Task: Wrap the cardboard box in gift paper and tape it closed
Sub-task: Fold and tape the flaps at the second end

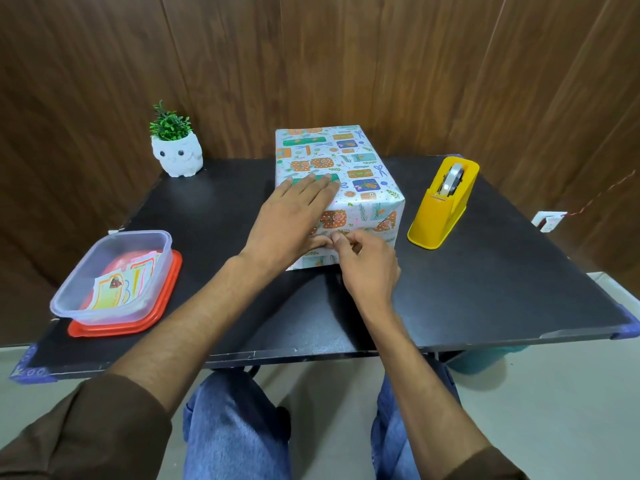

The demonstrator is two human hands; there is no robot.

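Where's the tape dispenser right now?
Head view: the yellow tape dispenser stands on the black table, right of the wrapped box and apart from it, beyond the right hand.

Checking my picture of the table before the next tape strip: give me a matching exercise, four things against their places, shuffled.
Things:
1. wrapped box
2. tape dispenser
3. owl pot
4. clear container

Places:
A. near left, standing on a red lid
B. centre, under the flat left hand
C. far left corner
D. right of the wrapped box, apart from it

Pairs: 1-B, 2-D, 3-C, 4-A
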